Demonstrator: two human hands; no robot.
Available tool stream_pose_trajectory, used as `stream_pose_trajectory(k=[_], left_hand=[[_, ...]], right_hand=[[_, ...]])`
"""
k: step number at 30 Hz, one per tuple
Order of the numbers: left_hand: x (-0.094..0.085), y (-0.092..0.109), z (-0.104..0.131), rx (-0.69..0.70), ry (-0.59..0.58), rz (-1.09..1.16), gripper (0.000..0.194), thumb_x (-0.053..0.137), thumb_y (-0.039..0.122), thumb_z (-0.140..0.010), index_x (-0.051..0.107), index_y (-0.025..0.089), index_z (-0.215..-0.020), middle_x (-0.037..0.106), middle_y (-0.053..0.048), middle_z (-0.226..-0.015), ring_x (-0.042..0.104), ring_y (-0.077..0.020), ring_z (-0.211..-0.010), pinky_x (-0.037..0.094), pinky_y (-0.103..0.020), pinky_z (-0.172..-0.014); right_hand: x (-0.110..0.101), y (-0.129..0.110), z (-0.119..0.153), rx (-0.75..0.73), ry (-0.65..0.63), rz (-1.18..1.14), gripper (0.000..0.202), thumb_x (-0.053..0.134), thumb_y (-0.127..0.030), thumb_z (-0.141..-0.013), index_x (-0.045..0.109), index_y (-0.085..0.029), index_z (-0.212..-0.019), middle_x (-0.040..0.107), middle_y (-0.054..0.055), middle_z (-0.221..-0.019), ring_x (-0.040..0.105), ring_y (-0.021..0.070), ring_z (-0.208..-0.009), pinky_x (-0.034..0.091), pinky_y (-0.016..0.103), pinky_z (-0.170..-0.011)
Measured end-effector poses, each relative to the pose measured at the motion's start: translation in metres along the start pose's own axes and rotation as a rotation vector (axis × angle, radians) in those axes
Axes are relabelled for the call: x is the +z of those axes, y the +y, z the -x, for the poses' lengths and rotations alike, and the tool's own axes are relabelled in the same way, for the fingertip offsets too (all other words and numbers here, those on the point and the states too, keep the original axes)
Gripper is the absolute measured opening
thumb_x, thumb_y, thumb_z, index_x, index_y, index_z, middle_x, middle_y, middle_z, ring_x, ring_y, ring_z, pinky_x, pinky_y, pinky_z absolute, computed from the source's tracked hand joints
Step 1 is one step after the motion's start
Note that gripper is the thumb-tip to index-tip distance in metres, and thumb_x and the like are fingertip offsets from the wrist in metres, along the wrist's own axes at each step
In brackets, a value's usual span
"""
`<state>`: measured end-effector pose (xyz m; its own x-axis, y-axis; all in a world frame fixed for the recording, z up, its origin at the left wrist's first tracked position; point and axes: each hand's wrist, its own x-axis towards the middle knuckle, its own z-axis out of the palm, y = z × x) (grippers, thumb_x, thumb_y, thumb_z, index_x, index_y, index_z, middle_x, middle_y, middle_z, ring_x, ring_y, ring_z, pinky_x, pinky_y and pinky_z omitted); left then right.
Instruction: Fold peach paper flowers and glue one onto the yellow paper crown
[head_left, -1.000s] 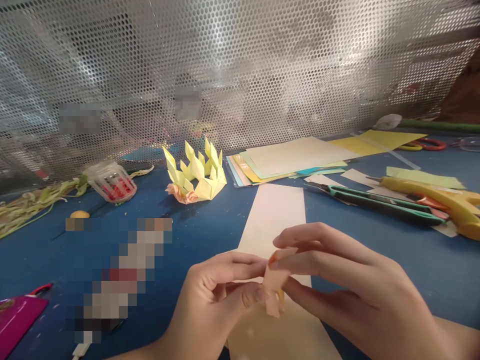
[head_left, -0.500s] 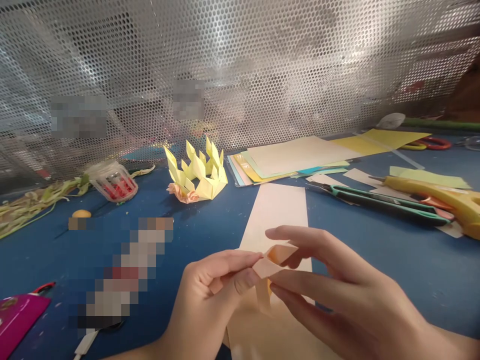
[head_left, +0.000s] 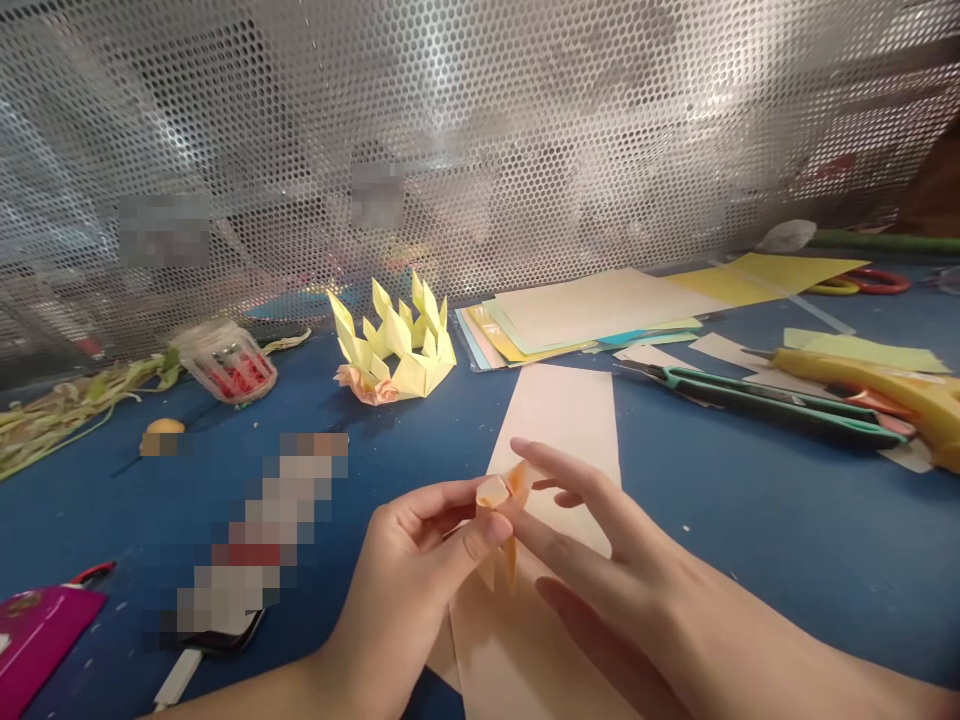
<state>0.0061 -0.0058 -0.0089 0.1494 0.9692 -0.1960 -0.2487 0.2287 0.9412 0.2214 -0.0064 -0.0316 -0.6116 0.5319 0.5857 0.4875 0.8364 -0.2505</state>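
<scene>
A small folded piece of peach paper [head_left: 493, 492] is in front of me, its raised flap pointing up to the right and narrow ends hanging below. My left hand [head_left: 420, 560] pinches it between thumb and fingers. My right hand [head_left: 607, 540] is at its right side, with the flap between the index and middle fingers; the middle fingertip touches the paper and the thumb stands off below. Under both hands lies a long pale peach paper strip [head_left: 559, 410]. Beyond them stands a folded yellow paper crown [head_left: 405, 355] with a peach paper rose [head_left: 375, 388] at its base.
Stacked coloured paper [head_left: 585, 310] lies at the back. On the right are a green-handled cutter [head_left: 780, 400], paper scraps [head_left: 862, 350] and a yellow glue gun [head_left: 855, 378]. Leftward are a clear jar [head_left: 232, 370], a phone [head_left: 232, 635] with a cable and a magenta object [head_left: 45, 640]. Perforated metal [head_left: 480, 120] rises behind.
The folded paper has moved slightly left and up and has been turned, so its flap now points upward. My right hand has shifted left with it, its thumb further from the paper.
</scene>
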Motion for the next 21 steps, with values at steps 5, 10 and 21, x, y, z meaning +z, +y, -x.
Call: stream_pose_trajectory(k=[5,10,21], left_hand=[[-0.001,-0.002,0.002,-0.011,-0.045,0.014,0.043,0.094,0.058,-0.082,0.090,0.021,-0.106,0.087,-0.010,-0.104,0.079,-0.0288,-0.106,0.058,-0.034,-0.096],[-0.002,-0.003,0.003,0.025,-0.103,-0.033,0.041,0.086,0.059,-0.091,0.089,0.021,-0.105,0.086,-0.008,-0.097,0.078,-0.0234,-0.093,0.057,-0.029,-0.086],[0.004,0.004,0.010,0.024,-0.001,-0.129,0.033,0.086,0.049,-0.091,0.089,0.020,-0.105,0.084,-0.006,-0.092,0.074,-0.0214,-0.087,0.059,-0.028,-0.084]], right_hand=[[-0.005,-0.004,-0.009,0.047,-0.005,-0.162,0.064,0.042,0.001,-0.097,0.054,-0.019,-0.156,0.055,0.020,-0.153,0.076,0.0169,-0.121,0.065,0.019,-0.092],[-0.015,-0.009,-0.016,0.047,0.060,-0.190,0.050,0.047,0.000,-0.102,0.056,-0.024,-0.146,0.065,0.013,-0.140,0.076,0.0141,-0.123,0.061,0.015,-0.098],[-0.021,-0.004,-0.021,0.081,0.043,-0.300,0.042,0.054,-0.004,-0.103,0.059,-0.030,-0.136,0.077,0.003,-0.124,0.079,0.0093,-0.108,0.060,0.012,-0.093]])
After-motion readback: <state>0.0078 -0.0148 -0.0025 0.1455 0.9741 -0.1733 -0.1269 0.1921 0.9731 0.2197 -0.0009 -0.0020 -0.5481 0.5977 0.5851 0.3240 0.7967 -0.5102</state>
